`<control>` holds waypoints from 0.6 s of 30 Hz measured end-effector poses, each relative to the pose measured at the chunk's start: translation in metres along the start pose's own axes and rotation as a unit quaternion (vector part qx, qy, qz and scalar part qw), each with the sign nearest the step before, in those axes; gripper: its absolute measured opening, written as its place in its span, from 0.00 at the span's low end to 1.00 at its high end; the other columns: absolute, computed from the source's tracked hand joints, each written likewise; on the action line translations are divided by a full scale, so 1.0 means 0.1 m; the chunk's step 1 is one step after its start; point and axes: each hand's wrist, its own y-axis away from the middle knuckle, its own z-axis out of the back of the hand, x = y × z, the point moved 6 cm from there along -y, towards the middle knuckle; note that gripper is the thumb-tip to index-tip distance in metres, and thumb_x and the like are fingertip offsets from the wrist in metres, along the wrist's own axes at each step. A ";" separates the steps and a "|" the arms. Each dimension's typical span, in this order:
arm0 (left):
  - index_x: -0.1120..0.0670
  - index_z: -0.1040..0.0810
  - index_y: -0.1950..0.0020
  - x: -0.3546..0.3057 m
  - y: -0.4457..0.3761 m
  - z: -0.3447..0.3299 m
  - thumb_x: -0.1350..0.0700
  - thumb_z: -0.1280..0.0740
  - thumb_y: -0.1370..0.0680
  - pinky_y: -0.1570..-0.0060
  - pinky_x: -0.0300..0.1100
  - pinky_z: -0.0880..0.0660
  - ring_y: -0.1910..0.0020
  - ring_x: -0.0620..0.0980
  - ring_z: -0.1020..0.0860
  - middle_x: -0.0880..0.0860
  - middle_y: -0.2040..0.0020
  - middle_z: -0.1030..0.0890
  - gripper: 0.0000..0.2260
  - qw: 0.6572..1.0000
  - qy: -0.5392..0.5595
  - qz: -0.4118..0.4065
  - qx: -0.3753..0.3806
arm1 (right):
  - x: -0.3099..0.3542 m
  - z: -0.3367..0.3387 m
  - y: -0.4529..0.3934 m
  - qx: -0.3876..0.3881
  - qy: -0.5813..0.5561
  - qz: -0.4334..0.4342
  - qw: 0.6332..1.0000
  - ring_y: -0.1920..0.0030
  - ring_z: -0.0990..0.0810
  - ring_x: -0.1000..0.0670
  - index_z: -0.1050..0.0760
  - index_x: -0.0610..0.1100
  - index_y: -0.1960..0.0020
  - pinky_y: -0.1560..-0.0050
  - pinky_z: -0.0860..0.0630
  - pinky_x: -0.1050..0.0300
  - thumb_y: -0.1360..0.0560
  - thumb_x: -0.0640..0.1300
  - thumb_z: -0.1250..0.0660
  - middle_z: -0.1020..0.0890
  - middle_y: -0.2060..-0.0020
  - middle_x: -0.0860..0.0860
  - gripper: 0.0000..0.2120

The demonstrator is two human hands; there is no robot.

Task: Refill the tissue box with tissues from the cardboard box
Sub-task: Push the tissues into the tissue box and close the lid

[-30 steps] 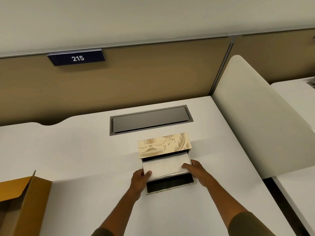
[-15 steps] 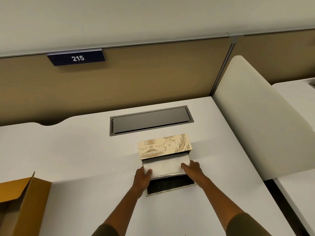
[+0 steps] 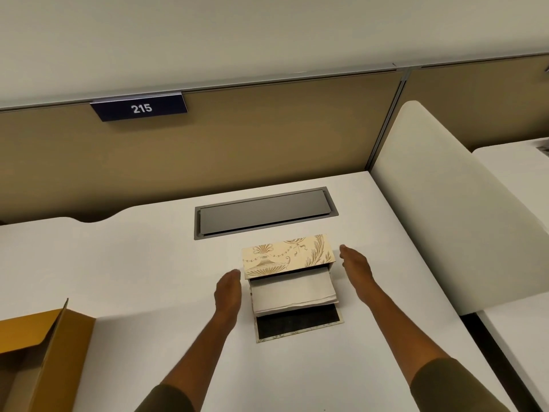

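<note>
A cream tissue box [image 3: 286, 255] with gold ornament stands on the white desk [image 3: 133, 263], its black-lined flap [image 3: 298, 322] lying open toward me. A stack of white tissues [image 3: 292, 291] rests in the opening, sticking out over the flap. My left hand [image 3: 227, 291] lies flat just left of the stack, fingers straight, holding nothing. My right hand [image 3: 356, 264] is flat beside the box's right end, also with nothing in it. The brown cardboard box [image 3: 50, 346] stands open at the desk's lower left.
A grey cable hatch [image 3: 264, 212] is set into the desk behind the tissue box. A tan partition with a "215" sign [image 3: 139, 107] runs along the back. A white curved divider [image 3: 451, 209] rises along the desk's right edge.
Both hands have let go of the tissue stack and moved outward and forward, to either side of the tissue box. The tissues lie further into the box.
</note>
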 end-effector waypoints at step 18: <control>0.60 0.18 0.47 -0.05 0.21 0.10 0.59 0.30 0.23 0.45 0.49 0.20 0.49 0.54 0.19 0.57 0.47 0.15 0.08 0.983 -0.084 -0.161 -0.013 | -0.06 0.02 0.21 -0.009 0.092 0.126 0.988 0.47 0.20 0.47 0.23 0.40 0.40 0.48 0.26 0.58 0.22 0.42 0.33 0.18 0.41 0.43 0.12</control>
